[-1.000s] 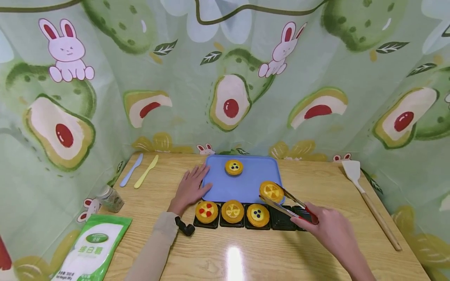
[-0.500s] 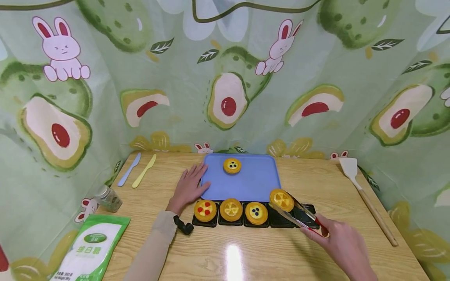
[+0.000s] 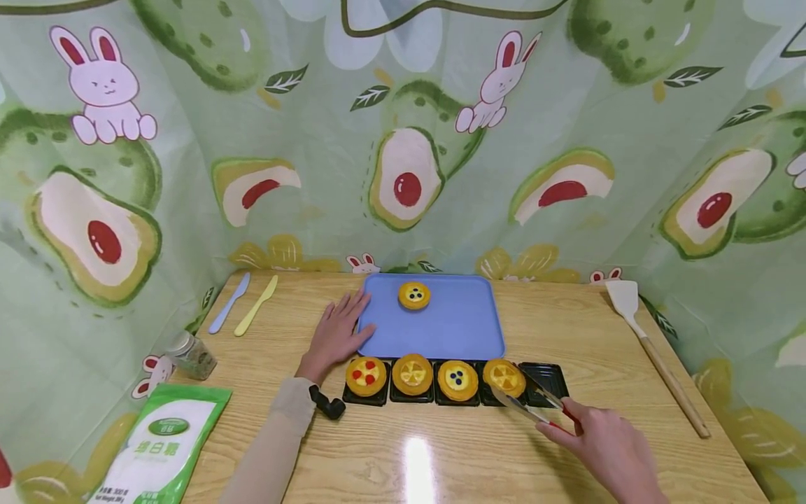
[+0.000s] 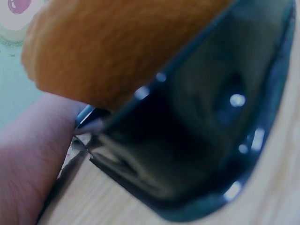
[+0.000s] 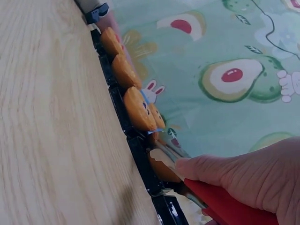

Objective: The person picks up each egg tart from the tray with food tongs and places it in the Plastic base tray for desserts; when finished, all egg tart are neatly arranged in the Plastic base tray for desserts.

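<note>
Since half a second ago my right hand (image 3: 601, 441) has lowered the tart (image 3: 504, 376) from above the tray's (image 3: 466, 329) lower right corner into the fourth black cup (image 3: 504, 395), low and right of centre. My fingers pinch the tongs (image 3: 529, 406), whose tips flank the tart. Only the right wrist view shows their red grip under my curled fingers (image 5: 220, 171); the left wrist view is a blur of orange crust and black cup. My left hand (image 3: 336, 334) lies flat, fingers slightly spread, touching the tray's left edge. Round and golden, the tart has yellow filling.
</note>
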Available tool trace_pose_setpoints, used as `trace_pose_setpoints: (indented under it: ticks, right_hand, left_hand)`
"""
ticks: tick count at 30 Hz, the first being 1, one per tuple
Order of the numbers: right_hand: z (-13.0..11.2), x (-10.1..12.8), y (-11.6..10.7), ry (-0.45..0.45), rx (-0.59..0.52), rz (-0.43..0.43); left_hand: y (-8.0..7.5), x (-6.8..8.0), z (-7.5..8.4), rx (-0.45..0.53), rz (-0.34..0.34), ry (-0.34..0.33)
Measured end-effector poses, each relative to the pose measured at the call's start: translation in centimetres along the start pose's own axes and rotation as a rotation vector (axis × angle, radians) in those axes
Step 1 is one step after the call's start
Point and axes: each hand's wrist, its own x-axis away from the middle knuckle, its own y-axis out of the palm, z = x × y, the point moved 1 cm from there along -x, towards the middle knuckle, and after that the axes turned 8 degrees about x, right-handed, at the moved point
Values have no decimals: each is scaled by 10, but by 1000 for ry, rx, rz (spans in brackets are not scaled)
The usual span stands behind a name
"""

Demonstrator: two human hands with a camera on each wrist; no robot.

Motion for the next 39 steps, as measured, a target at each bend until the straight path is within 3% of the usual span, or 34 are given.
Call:
trace_pose_setpoints:
  ticks: [18,25,39]
  right_hand:
    - [-1,-4,-12,72,-61,-59]
    - [-5,-14,-20,113,-100,-22]
    - [-20,-39,-18,66,-118,64]
  left_hand:
    - [0,0,-3,19,15,17]
    - [0,0,-4,4,12,14]
    - [-2,0,0,-8,-9,3]
